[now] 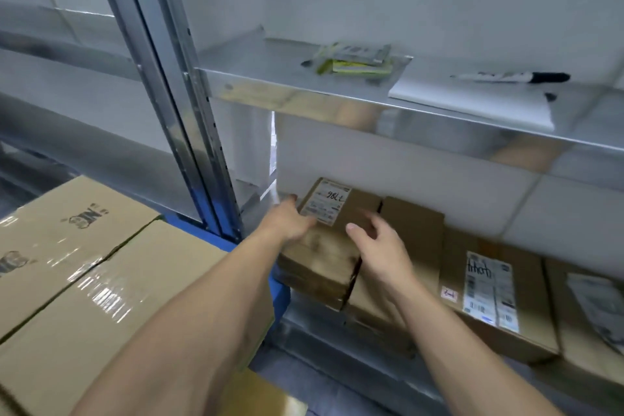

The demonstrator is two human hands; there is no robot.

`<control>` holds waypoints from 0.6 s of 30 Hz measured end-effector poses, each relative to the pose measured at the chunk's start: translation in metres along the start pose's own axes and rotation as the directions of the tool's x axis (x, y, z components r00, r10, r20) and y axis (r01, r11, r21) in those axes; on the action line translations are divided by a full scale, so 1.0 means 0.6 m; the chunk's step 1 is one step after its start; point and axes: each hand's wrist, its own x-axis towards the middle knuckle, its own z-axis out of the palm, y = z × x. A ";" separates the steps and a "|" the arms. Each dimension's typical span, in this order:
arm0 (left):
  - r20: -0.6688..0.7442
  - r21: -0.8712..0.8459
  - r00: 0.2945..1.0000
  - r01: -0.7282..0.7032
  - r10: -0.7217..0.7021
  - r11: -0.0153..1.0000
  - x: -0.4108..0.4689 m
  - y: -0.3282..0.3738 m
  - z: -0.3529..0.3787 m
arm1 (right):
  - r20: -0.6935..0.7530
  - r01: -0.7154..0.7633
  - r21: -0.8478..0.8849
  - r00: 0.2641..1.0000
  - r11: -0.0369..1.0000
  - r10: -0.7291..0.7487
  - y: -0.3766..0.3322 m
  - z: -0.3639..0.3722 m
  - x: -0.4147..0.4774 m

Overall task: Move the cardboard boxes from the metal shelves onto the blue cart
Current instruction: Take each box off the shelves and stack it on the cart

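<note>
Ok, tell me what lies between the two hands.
The labelled box: its top fills the gap between the left hand, at its left edge, and the right hand above its right side. The head view shows it.

Two shelves, boxes on the lower one, both hands at the leftmost box.

The post (189, 111) stands at the left end of both shelves. On the upper shelf (256, 67) the packets (354, 59) lie to the left, the pad (472, 101) lies right of them at the front edge, and the marker (513, 77) lies at the pad's far side. On the lower shelf (314, 328) a row runs left to right: the small box (324, 246), a second box (415, 233) touching its right side, the labelled box (489, 294), then a last box (587, 324). The left hand (290, 221) is at the small box's left edge, the right hand (378, 246) over its right side. Two big boxes (67, 246) lie side by side left of the post, nearer the viewer.
</note>
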 end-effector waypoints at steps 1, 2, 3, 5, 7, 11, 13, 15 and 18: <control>0.038 0.015 0.999 0.031 -0.031 0.999 0.006 -0.004 0.002 | -0.009 -0.014 -0.001 1.000 1.000 0.014 -0.002 0.002 0.000; 0.072 0.050 0.996 0.055 -0.058 0.997 0.010 -0.007 0.004 | -0.013 -0.027 -0.005 1.000 1.000 0.027 -0.004 0.004 0.000; 0.087 0.086 0.993 0.073 -0.081 0.994 0.015 -0.011 0.005 | -0.015 -0.041 -0.011 0.999 0.999 0.040 -0.006 0.008 0.000; 0.088 0.086 0.990 0.107 -0.114 0.991 0.023 -0.017 0.005 | -0.015 -0.065 -0.022 0.998 0.998 0.064 -0.007 0.014 0.000; 0.084 0.035 0.987 0.136 -0.138 0.990 0.030 -0.025 0.006 | -0.032 -0.086 -0.006 0.996 0.996 0.086 -0.008 0.020 0.001; 0.124 -0.158 0.972 0.216 -0.198 0.964 0.044 -0.047 0.011 | -0.046 -0.098 0.068 0.994 0.993 0.102 -0.007 0.029 -0.002; 0.163 -0.193 0.969 0.218 -0.188 0.957 0.032 -0.045 0.007 | -0.042 -0.091 0.033 0.995 0.995 0.093 -0.005 0.032 -0.005; 0.178 -0.218 0.969 0.207 -0.170 0.954 0.026 -0.046 0.007 | -0.041 -0.089 0.020 0.995 0.996 0.090 -0.004 0.034 -0.005; 0.153 -0.199 0.980 0.159 -0.130 0.967 0.021 -0.043 0.010 | -0.039 -0.090 0.029 0.995 0.996 0.091 -0.007 0.033 -0.006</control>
